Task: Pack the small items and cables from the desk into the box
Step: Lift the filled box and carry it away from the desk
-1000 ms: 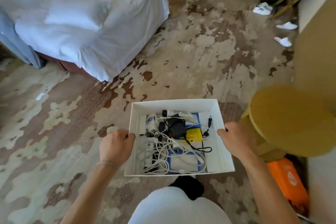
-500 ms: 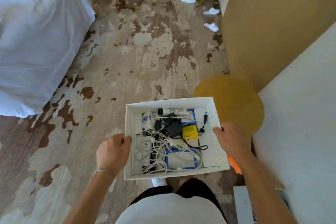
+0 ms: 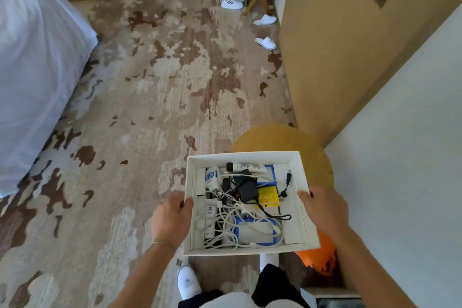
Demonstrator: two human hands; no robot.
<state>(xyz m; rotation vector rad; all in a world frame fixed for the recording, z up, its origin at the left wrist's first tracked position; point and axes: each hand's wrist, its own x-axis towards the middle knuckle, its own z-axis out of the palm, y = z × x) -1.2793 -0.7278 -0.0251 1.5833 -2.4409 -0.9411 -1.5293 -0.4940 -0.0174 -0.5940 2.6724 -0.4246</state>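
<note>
The person holds a white cardboard box out in front of the body, above the patterned carpet, one hand on each side wall. The left hand clamps the left wall, thumb hooked over the rim to the inside and the other fingers curled underneath or outside, where they cannot be seen. The right hand closes on the right wall in the same way, thumb on the rim near the far half, fingers out of sight below. Both grips are wrapped tight on the cardboard, not spread.

Inside the box lies a tangle of white cables along the left and near side, a black power adapter with its black cord looping to the right, a yellow packet beside it, a white tube with a black cap against the far wall, and a small white bottle with blue print at the far left. A blue-edged flat item sits under the cables; what it is cannot be made out, and the print on the bottle and tube is too small to read.

A round yellow stool is partly hidden behind the box, and an orange object below the right forearm is mostly covered. A bed with white sheets is cut off at the left.
</note>
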